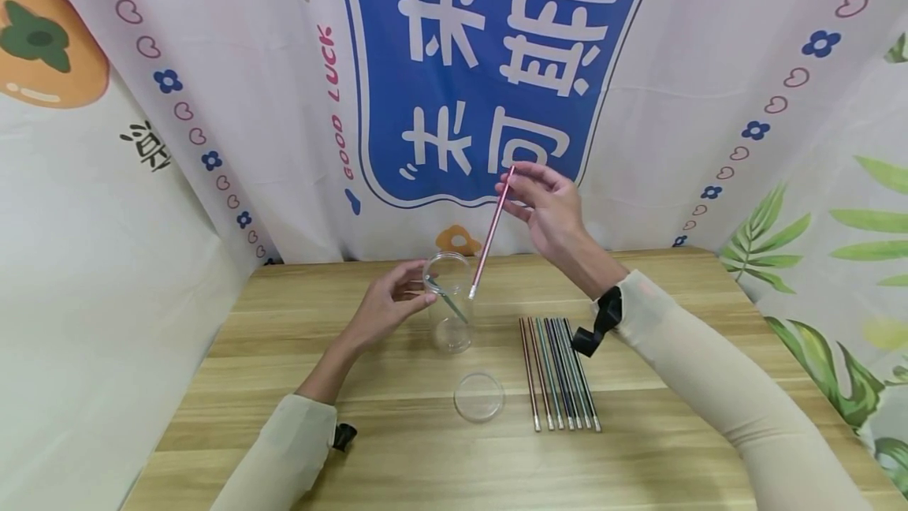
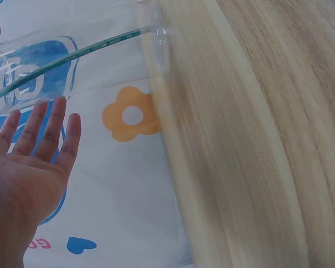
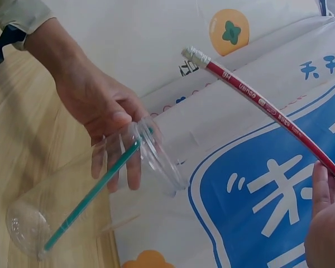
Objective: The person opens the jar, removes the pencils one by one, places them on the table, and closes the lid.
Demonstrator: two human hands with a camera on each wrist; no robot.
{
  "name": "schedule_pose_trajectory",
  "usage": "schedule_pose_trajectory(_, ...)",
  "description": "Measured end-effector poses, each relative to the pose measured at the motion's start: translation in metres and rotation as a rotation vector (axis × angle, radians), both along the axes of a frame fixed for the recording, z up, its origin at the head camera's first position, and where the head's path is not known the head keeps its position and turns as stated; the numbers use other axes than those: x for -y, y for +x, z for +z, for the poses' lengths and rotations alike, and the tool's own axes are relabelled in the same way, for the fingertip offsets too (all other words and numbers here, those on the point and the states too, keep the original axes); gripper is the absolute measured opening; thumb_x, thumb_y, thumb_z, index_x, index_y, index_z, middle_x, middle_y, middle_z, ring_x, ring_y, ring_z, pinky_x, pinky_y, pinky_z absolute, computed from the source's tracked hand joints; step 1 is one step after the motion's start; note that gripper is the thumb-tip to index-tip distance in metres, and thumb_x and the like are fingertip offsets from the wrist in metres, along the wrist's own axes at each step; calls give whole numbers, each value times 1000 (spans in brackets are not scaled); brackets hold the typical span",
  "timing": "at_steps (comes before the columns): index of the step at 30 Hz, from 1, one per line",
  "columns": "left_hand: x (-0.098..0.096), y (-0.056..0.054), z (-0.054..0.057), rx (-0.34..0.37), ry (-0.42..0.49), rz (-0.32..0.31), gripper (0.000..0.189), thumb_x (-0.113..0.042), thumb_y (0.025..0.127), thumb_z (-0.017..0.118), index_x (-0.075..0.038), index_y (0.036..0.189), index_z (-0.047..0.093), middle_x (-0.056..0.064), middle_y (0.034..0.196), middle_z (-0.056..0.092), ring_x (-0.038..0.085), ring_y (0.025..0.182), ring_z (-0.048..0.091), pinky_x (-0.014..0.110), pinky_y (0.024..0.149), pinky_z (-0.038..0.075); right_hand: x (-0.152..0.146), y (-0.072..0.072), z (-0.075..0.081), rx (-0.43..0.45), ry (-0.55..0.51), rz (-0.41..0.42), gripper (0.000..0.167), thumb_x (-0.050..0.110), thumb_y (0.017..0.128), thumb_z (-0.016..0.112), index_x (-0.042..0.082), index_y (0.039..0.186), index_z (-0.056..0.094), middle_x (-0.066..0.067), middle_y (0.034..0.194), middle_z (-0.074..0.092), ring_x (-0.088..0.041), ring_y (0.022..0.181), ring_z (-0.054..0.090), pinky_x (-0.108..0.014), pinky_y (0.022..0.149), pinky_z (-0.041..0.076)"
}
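My left hand (image 1: 392, 300) holds a clear plastic jar (image 1: 452, 336) near its mouth, thumb at the rim and fingers behind the wall. The jar stands upright on the table, and a single green pencil (image 3: 92, 195) leans diagonally inside it. In my right hand (image 1: 549, 207) a red pencil (image 1: 492, 236) is pinched near its upper end. Its silver ferrule and eraser point down, beside the jar's mouth in the head view. The right wrist view shows white lettering along the red barrel, with the fingertips at its far end.
A round clear lid (image 1: 479, 397) lies on the wooden table (image 1: 383, 448) in front of the jar. To its right several pencils (image 1: 560, 373) lie side by side in a row, ferrule ends toward me. A printed curtain (image 1: 284, 101) hangs behind the table's far edge.
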State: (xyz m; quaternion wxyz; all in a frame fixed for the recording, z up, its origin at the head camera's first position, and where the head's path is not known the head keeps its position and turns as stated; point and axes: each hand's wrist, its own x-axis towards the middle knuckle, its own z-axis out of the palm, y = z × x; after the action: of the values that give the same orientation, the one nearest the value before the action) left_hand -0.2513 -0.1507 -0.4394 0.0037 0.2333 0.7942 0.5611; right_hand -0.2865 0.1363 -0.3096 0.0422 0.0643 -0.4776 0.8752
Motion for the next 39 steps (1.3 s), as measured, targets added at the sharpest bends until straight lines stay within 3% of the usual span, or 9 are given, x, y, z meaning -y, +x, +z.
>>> schedule_pose_trajectory(12, 0, 0, -2, -7, 10, -7, 58, -14, 98, 78, -3, 149, 55, 16, 136, 69, 34, 120, 70, 43, 104, 59, -32, 7, -12, 33, 108, 83, 18, -3, 98, 72, 0, 116, 71, -17, 106, 77, -24, 90, 78, -39, 83, 67)
schedule_pose_trajectory(20, 0, 0, -2, -6, 21, -16, 58, -13, 97, 79, -3, 149, 55, 19, 135, 69, 35, 120, 70, 43, 103, 60, -51, 13, -24, 86, 276, 124, 29, 3, 100, 73, -3, 127, 66, -10, 104, 78, -20, 91, 78, -38, 85, 67)
schedule_pose_trajectory(26, 0, 0, -2, -8, 21, -14, 57, -14, 97, 79, -5, 149, 56, 17, 135, 69, 34, 120, 70, 43, 102, 60, -65, 17, -36, 105, 333, 145, 14, 0, 101, 70, 6, 112, 75, -8, 99, 79, -19, 89, 78, -39, 85, 67)
schedule_pose_trajectory(30, 0, 0, -1, -8, 18, -11, 56, -14, 97, 79, -6, 148, 57, 16, 135, 70, 33, 120, 70, 43, 103, 60, -75, 19, -44, 101, 357, 155, 15, -2, 101, 69, 9, 107, 77, -7, 97, 80, -18, 88, 78, -37, 82, 67)
schedule_pose_trajectory(39, 0, 0, -1, 3, 18, -8, 57, -14, 97, 79, -5, 149, 55, 19, 137, 68, 33, 120, 70, 43, 104, 59, -97, 25, -63, 154, 463, 173, 14, -1, 101, 69, 7, 112, 73, -6, 99, 80, -20, 92, 78, -39, 87, 66)
